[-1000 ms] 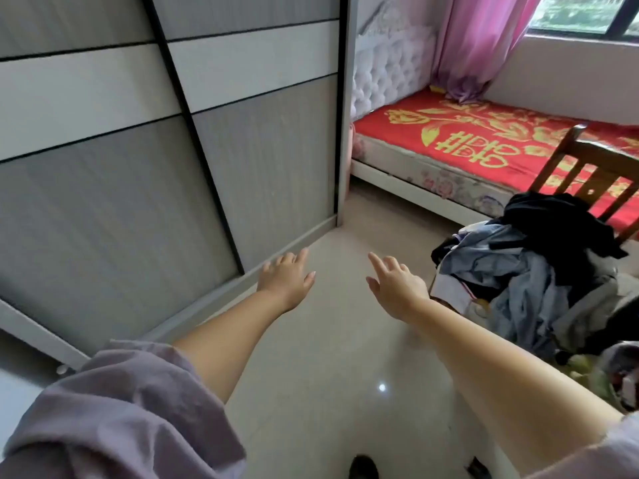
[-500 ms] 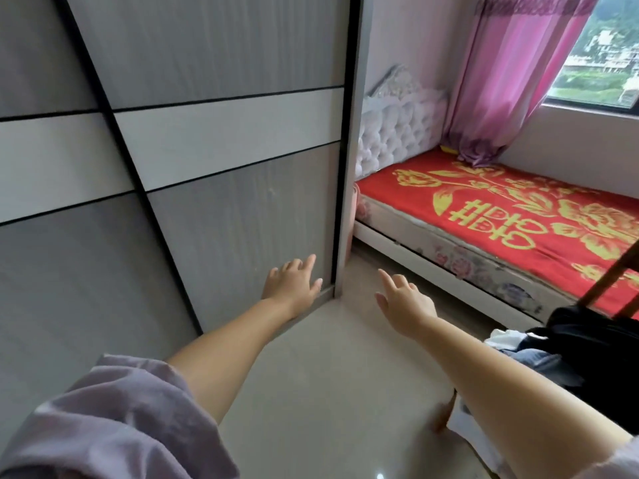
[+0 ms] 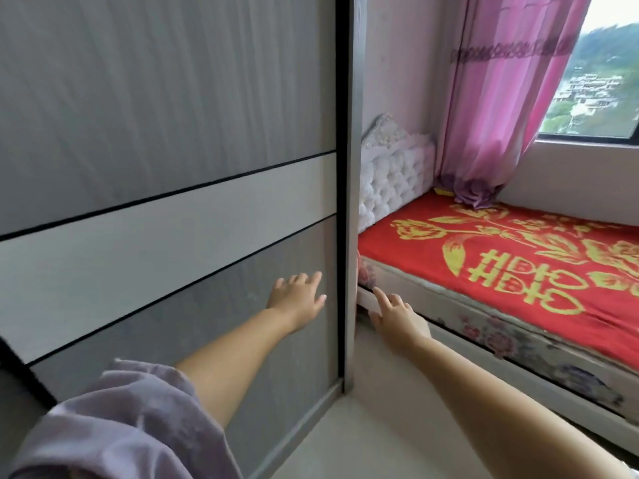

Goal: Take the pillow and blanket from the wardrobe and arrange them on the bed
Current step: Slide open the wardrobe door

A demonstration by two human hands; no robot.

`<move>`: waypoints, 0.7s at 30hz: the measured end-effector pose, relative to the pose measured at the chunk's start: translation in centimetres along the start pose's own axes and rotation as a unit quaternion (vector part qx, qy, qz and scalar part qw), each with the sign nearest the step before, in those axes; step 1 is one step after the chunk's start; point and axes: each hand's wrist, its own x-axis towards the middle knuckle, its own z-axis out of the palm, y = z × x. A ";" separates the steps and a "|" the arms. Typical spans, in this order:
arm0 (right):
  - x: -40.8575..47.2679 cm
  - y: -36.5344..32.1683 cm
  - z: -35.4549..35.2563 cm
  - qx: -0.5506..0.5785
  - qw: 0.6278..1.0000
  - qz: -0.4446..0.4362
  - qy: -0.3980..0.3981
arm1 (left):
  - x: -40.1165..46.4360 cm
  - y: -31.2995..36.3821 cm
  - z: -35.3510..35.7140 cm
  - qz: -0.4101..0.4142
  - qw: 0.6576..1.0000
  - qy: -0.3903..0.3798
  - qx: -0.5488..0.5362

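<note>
Indoors, both hands, left hand (image 3: 297,297) and right hand (image 3: 397,318), reach empty and spread toward the closed grey wardrobe (image 3: 173,133) beside the red-covered bed (image 3: 518,271).

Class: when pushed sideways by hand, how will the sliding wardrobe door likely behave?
The wardrobe door looks like a rigid framed panel, so it probably slides without flexing. Its height suggests some weight. The smooth face offers the left hand little grip; the edge frame nearby likely works better.
</note>
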 end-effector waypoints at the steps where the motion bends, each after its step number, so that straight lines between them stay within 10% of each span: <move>1: 2.1 -0.1 -0.4 0.011 1.000 0.013 0.005 | 2.6 -0.6 -0.6 0.012 1.000 0.001 0.010; 21: 40.2 -2.9 0.1 0.163 0.984 0.026 -0.066 | 40.1 -4.4 -4.0 0.210 0.894 0.086 0.386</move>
